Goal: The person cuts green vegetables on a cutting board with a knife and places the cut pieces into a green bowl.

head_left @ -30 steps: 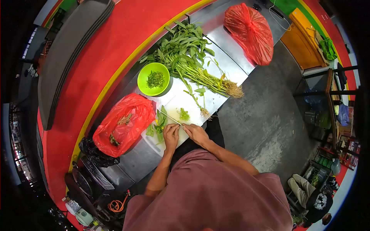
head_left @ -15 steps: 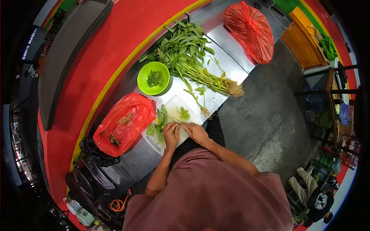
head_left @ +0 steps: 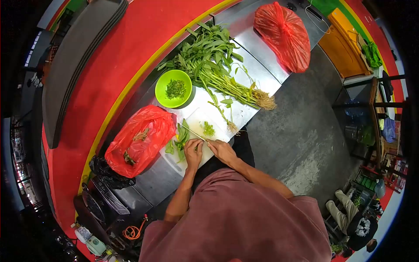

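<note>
On a white cutting board [head_left: 175,165] my right hand [head_left: 221,151] is closed on a knife [head_left: 191,132], whose blade points up and left. My left hand [head_left: 193,153] lies beside the blade with its fingers curled on the greens; whatever is under the fingertips is hidden. Green leaves and stems [head_left: 180,140] lie left of the blade. Right of it is a small pile of chopped green pieces [head_left: 208,129]. A lime-green bowl [head_left: 161,97] holding chopped leaves stands above the board. Beyond lies a large bunch of leafy stems with roots [head_left: 218,74].
An open red plastic bag [head_left: 150,153] with root scraps sits left of the board, with a black bag [head_left: 107,174] beside it. A tied red bag [head_left: 286,39] rests on the far counter. A person [head_left: 355,218] is at the lower right.
</note>
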Demonstrator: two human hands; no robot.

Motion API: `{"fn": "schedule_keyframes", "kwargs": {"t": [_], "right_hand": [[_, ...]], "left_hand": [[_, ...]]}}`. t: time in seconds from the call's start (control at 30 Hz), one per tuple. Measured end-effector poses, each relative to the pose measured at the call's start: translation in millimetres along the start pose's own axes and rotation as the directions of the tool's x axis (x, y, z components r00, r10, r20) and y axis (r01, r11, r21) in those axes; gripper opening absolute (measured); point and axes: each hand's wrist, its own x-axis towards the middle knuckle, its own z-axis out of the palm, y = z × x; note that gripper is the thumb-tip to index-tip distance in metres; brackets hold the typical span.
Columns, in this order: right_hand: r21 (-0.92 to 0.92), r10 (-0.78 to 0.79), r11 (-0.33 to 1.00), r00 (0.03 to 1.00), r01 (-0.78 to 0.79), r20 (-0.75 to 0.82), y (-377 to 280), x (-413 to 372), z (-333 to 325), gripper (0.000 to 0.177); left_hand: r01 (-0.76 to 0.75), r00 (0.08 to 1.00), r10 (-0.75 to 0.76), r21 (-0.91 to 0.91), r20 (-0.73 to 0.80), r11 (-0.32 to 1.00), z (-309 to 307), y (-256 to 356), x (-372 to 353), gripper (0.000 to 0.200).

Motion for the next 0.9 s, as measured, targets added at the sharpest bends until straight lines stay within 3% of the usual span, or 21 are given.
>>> {"fn": "schedule_keyframes", "kwargs": {"t": [0.23, 0.33, 0.7, 0.9], "right_hand": [[-0.072, 0.028, 0.997, 0.999, -0.026, 0.018, 0.2, 8.4, 7.3, 0.035], [0.043, -0.004, 0.999, 1.0, 0.004, -0.017, -1.9, 7.0, 5.2, 0.034], [-0.068, -0.036, 0.997, 0.999, 0.035, -0.012, 2.1, 8.0, 9.4, 0.034], [-0.007, -0.016, 1.0, 1.0, 0.016, -0.011, -1.8, 10.0, 10.7, 0.035]], "left_hand": [[0.031, 1.0, -0.03, -0.032, 0.004, 0.999, 0.2, 3.0, 0.7, 0.011], [0.054, 0.998, -0.053, -0.058, 0.016, 0.997, -1.4, 3.0, 2.0, 0.01], [0.036, 0.999, -0.036, -0.051, 0.008, 0.998, -1.0, 0.8, 1.9, 0.01], [0.077, 0.997, -0.078, -0.089, -0.011, 0.993, -0.6, 1.6, 1.5, 0.011]]}}
